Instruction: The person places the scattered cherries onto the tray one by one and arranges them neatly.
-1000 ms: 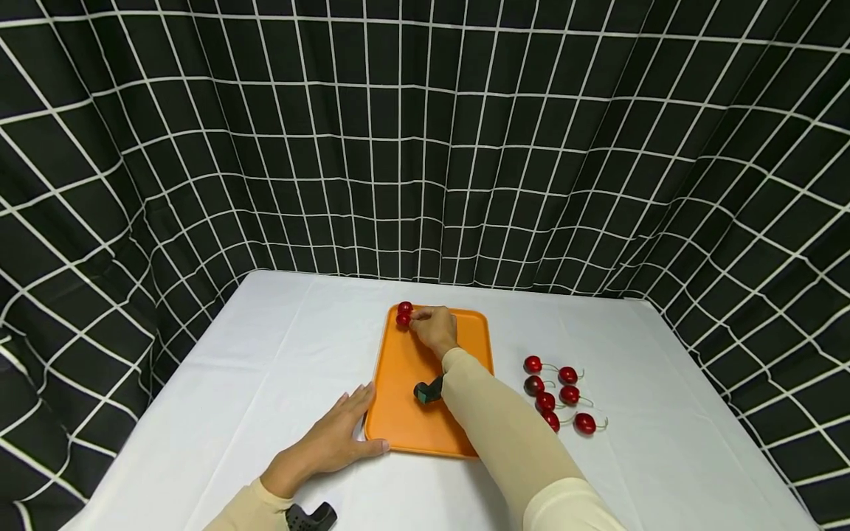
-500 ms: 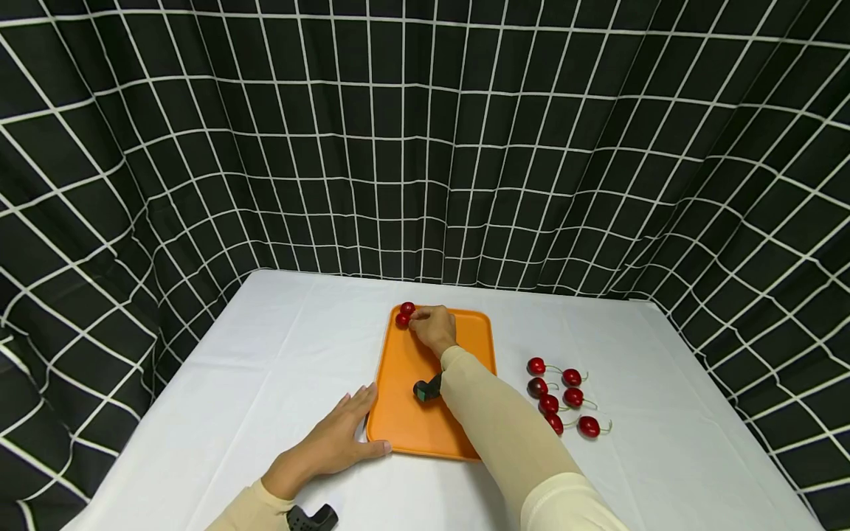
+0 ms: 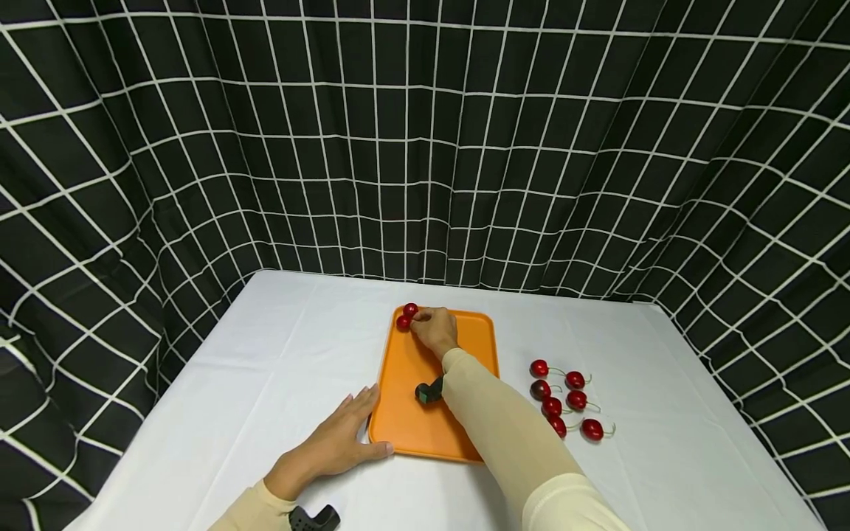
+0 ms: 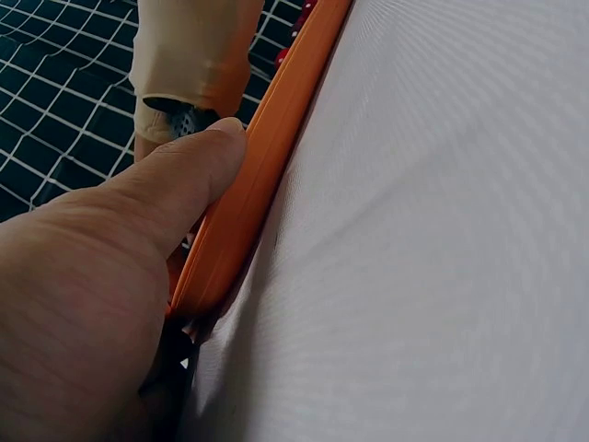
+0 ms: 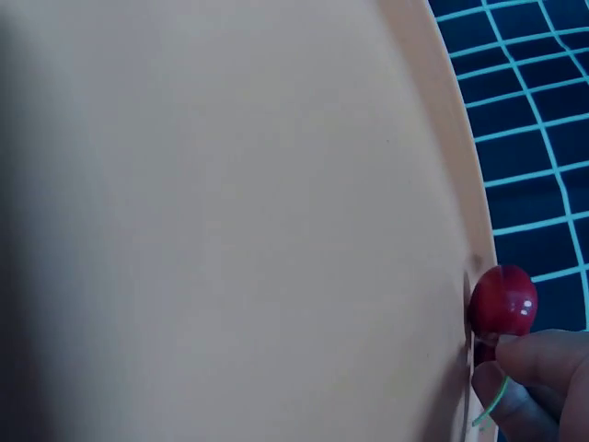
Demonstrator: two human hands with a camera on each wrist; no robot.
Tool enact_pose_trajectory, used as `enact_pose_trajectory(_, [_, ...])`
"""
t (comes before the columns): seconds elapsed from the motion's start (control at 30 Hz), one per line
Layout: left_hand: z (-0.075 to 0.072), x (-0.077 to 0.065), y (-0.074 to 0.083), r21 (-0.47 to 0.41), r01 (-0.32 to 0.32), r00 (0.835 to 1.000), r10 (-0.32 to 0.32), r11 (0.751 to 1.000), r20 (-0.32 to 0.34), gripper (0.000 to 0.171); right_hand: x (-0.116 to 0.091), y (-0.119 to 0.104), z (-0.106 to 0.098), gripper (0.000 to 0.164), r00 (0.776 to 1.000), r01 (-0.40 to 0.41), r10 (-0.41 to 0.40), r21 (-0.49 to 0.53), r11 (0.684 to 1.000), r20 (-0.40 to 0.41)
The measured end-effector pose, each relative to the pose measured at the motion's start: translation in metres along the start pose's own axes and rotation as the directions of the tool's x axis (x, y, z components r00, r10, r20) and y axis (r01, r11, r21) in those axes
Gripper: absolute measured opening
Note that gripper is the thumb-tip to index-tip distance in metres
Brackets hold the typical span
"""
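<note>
An orange rectangular tray [image 3: 401,413] lies on the white-covered table. My left hand [image 3: 335,439] rests at its near left corner, fingers straight along the left side and thumb along the front edge. In the left wrist view, the thumb [image 4: 198,170] touches the tray rim [image 4: 267,157]. My right hand [image 3: 434,330] reaches over the tray's far left corner, where two red cherries [image 3: 410,310] sit close together. Seen from the right wrist, thumb and finger pinch a cherry [image 5: 502,299] at its stem end, and its green stem [image 5: 492,405] sticks out below them.
Several red cherries with stems [image 3: 576,400] lie loosely grouped on the table [image 3: 637,354] to the right of the tray. My right forearm [image 3: 508,435] crosses the tray's right side and partly covers it. A black curtain with white grid lines [image 3: 425,147] surrounds the table's back and sides.
The head view has shifted a little. Both hands keep nearly the same pose. At the far left corner, the nearer cherry has moved slightly left relative to the farther one.
</note>
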State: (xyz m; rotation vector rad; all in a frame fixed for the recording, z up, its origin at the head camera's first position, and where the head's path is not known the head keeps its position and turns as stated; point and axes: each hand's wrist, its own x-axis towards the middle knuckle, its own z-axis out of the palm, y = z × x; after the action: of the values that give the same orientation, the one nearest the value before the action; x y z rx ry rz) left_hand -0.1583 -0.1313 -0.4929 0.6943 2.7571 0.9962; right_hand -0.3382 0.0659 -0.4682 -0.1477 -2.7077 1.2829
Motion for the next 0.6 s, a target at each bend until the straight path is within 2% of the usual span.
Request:
enact_pose_trajectory(0.2, [0.0, -0.0001, -0.0002, 0.0, -0.016, 1.0, 0.016, 1.0, -0.01, 0.104, -0.0017, 0.0026, -0.0001, 0.003, 1.0, 0.016, -0.016, -0.003, 1.0, -0.001])
enact_pose_trajectory(0.6, [0.001, -0.0002, -0.0002, 0.009, 0.006, 1.0, -0.006, 1.0, 0.01, 0.105, 0.0, 0.001, 0.0011, 0.004, 0.999, 0.033, -0.033, 0.023, 0.999, -0.007])
